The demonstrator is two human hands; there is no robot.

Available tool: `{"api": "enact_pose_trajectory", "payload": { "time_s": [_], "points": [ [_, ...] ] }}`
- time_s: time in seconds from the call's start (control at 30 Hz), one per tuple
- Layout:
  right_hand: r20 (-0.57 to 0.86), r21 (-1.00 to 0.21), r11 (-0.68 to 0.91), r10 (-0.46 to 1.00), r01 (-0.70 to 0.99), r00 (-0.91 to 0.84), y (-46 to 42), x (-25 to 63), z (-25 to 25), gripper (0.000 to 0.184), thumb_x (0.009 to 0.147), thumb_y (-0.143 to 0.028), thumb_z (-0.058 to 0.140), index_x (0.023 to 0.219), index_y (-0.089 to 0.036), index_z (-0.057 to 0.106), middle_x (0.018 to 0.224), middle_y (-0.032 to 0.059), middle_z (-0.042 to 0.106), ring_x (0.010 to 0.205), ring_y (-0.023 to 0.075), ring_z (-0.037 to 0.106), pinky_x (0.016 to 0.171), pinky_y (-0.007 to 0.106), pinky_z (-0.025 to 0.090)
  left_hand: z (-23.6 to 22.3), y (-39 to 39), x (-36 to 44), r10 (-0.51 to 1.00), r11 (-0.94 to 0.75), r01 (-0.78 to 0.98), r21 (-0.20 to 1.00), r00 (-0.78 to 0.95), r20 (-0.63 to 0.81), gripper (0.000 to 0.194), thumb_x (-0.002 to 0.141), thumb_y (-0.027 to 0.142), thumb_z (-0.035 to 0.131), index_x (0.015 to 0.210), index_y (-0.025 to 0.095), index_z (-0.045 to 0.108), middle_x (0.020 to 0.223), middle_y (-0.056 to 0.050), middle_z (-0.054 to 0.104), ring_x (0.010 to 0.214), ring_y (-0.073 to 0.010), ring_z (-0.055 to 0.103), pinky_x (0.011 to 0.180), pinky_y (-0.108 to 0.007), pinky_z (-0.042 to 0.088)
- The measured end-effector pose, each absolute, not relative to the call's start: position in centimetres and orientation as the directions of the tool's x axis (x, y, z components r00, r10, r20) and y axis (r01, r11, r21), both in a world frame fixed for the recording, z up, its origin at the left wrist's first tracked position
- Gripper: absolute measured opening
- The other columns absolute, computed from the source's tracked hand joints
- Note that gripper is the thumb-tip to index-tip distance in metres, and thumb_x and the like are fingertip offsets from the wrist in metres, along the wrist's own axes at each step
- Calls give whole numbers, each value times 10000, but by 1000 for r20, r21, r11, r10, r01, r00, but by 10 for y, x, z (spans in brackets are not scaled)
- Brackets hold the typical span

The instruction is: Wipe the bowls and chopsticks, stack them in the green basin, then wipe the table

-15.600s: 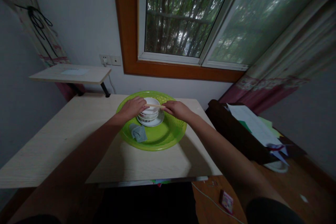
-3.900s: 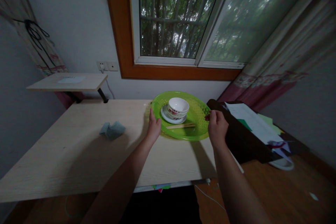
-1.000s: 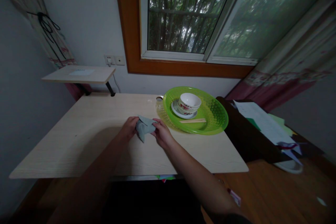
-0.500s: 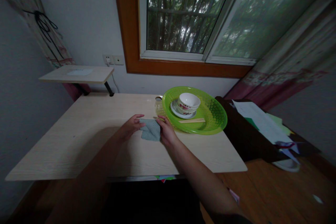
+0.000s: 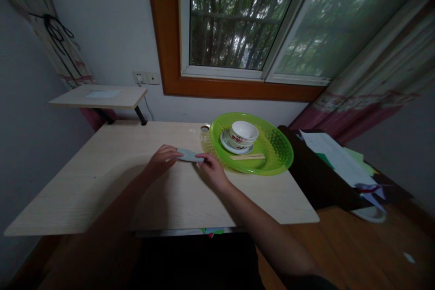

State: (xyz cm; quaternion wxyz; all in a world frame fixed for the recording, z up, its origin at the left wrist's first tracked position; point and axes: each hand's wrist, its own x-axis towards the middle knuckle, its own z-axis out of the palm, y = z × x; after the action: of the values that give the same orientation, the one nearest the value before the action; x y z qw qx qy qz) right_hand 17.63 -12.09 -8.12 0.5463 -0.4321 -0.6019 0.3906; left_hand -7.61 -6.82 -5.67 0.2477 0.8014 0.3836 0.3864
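Note:
A grey-blue cloth point(image 5: 189, 155), folded into a narrow strip, is stretched between my two hands above the desk. My left hand point(image 5: 162, 158) pinches its left end, and my right hand point(image 5: 213, 170) grips the right end with the thumb on top. Just right of my right hand is a green plastic basket point(image 5: 278, 161). Inside it, stacked white bowls point(image 5: 244, 132) with a red flower pattern stand on a white plate point(image 5: 224, 140). A few wooden chopsticks point(image 5: 248, 157) lie in front of them.
The pale wooden desk point(image 5: 112, 181) carries a small raised shelf point(image 5: 102, 97) at the back left. A round cable hole point(image 5: 204, 128) is near the back edge. Right of the desk, a dark cabinet point(image 5: 306, 176) holds papers point(image 5: 333, 152). A window point(image 5: 248, 22) is behind.
The cloth was hanging down as a flat, wider piece; now it is a narrow strip. Both hands have turned with it and moved slightly, the left one a little up and left.

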Motion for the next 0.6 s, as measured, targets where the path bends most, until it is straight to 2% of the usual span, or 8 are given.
{"api": "enact_pose_trajectory", "payload": {
  "time_s": [0.17,0.23,0.33,0.4,0.47,0.53,0.6],
  "points": [
    [347,-834,390,921,392,-179,-141,191,-109,347,820,-108,591,1077,-252,775,861,31,583,835,196,568,805,340,470,-83,-84,-99,781,-542,408,734,567,262,184,816,367,714,942,296,827,898,-74,764,853,-232,705,800,-348,548],
    [356,-788,407,913,461,-198,-147,197,-107,353,785,-71,591,1039,-230,776,824,23,562,799,188,561,771,329,475,-86,-90,-107,778,-496,419,761,603,176,252,819,399,723,1017,278,822,907,-65,767,807,-213,706,754,-317,545],
    [422,-699,468,880,541,-216,-152,198,-95,322,786,-63,586,1011,-203,770,856,42,594,850,203,583,802,349,502,-84,-95,-114,777,-418,415,808,625,81,417,874,455,677,1219,235,755,955,-60,777,846,-209,715,796,-325,551],
    [475,-611,537,837,582,-273,-153,192,-88,324,848,-87,564,1082,-197,759,968,79,659,970,227,607,890,388,521,-82,-94,-116,791,-386,399,832,608,75,477,915,476,628,1301,206,700,999,-67,779,908,-216,721,841,-339,554],
    [488,-508,605,789,614,-373,-155,180,-85,338,936,-156,544,1221,-185,722,1158,120,697,1134,250,608,1008,426,511,-83,-90,-116,830,-372,435,820,551,84,464,946,483,581,1291,195,694,1034,-77,781,943,-221,723,867,-351,555],
    [466,-401,650,752,646,-467,-157,163,-90,408,1017,-309,523,1375,-148,638,1399,161,632,1350,284,530,1146,466,441,-89,-83,-117,880,-399,533,746,451,148,414,969,472,533,1217,201,724,1055,-85,779,970,-232,717,907,-379,546],
    [403,-325,654,749,683,-526,-159,147,-99,612,1031,-491,508,1493,-91,520,1552,207,498,1472,321,428,1204,495,390,-97,-74,-120,894,-446,632,634,344,286,382,982,447,491,1149,209,737,1095,-93,770,1047,-251,691,992,-423,513]
  ]
}}
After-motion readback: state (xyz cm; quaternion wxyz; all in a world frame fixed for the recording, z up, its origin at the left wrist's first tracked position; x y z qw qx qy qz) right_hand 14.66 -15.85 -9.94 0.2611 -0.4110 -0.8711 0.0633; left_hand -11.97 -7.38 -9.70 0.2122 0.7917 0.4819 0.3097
